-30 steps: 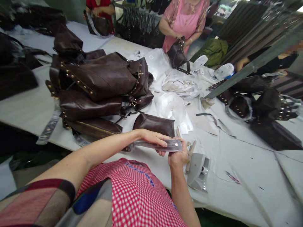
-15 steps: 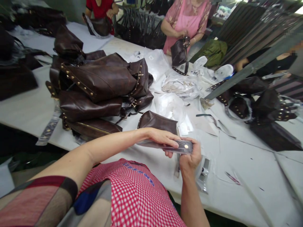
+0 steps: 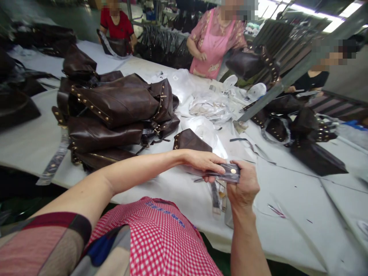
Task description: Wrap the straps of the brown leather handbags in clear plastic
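Both my hands hold a dark leather strap (image 3: 230, 173) with a brass stud near its end, wrapped in clear film, above the white table (image 3: 296, 199). My left hand (image 3: 205, 163) lies over the strap's left part with fingers pressed on it. My right hand (image 3: 244, 186) grips the studded end from below. Just behind my left hand lies a small dark brown pouch (image 3: 189, 141). Strips of strap hang or lie under my right hand (image 3: 215, 197).
A pile of brown studded leather bags (image 3: 115, 111) fills the left of the table. Clear plastic wrappers (image 3: 211, 109) lie mid-table, more dark bags (image 3: 304, 130) at right. Across the table a person in pink (image 3: 215, 42) holds a bag (image 3: 250, 63); another in red (image 3: 117, 28) stands further left.
My hands have carried the strap to the right and a little up. The person in pink has swung their bag off to the right. The camera has tilted upward.
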`<action>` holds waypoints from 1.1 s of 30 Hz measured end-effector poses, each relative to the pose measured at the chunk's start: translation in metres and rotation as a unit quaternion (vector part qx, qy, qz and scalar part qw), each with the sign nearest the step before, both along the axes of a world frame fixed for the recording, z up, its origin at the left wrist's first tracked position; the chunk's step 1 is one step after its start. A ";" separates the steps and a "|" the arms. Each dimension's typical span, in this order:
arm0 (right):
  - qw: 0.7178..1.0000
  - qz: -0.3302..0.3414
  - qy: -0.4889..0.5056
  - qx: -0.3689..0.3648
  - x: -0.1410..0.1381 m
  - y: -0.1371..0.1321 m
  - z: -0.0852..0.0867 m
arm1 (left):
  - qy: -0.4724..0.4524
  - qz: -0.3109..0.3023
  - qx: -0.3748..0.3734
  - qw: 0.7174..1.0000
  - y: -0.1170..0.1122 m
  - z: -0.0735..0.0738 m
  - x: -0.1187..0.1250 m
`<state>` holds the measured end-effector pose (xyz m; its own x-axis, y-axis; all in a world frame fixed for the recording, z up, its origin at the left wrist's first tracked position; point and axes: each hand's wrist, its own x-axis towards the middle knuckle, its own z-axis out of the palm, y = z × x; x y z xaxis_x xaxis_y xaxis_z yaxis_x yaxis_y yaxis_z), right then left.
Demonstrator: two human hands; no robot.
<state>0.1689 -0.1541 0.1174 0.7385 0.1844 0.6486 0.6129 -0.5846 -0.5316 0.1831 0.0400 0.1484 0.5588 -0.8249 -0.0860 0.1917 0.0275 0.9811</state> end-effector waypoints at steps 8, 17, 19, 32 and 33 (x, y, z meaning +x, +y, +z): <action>0.884 0.038 0.167 0.434 -0.012 0.020 0.010 | 0.041 -0.070 -0.035 0.996 -0.008 0.017 -0.001; 0.843 0.028 0.201 0.498 -0.009 0.015 -0.003 | 0.018 -0.029 -0.009 0.999 -0.028 0.020 -0.005; 0.930 -0.006 0.109 0.351 -0.006 0.004 0.005 | 0.010 -0.010 -0.005 1.000 -0.030 0.022 -0.002; 0.929 -0.050 0.090 0.355 0.003 0.005 0.026 | -0.031 -0.075 0.032 0.996 -0.030 0.052 0.016; 0.919 -0.048 0.099 0.377 0.003 0.007 0.023 | -0.038 -0.071 0.034 0.996 -0.029 0.048 0.017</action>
